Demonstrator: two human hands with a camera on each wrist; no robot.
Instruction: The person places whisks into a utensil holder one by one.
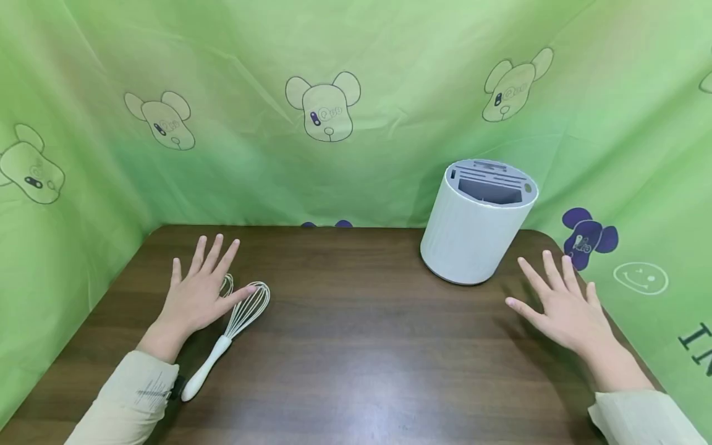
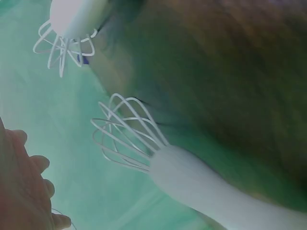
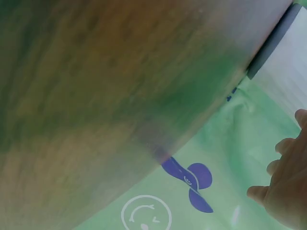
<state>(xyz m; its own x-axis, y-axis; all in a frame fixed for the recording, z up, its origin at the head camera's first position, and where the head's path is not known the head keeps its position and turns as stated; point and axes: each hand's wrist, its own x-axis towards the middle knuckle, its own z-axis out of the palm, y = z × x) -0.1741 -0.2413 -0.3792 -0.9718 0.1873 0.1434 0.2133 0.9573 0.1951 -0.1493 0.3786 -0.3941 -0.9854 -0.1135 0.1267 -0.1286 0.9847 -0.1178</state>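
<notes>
My left hand (image 1: pixel 196 301) is spread with straight fingers over the left side of the table, holding nothing. Under and beside it lies a white whisk (image 1: pixel 207 369), its handle toward me and its wire loops by my thumb. A second whisk (image 1: pixel 226 284) shows only a bit of wire past the hand, the rest hidden behind it; the left wrist view has both the nearer whisk (image 2: pixel 187 175) and the farther whisk (image 2: pixel 72 19). On the right, my right hand (image 1: pixel 573 315) also has its fingers spread and straight, near a white utensil holder (image 1: pixel 473 238) with a slotted grey top.
The dark brown wooden table (image 1: pixel 356 346) has rounded far corners. A green curtain (image 1: pixel 389 167) with printed mouse heads hangs behind it and along both sides. The holder stands near the table's back right edge.
</notes>
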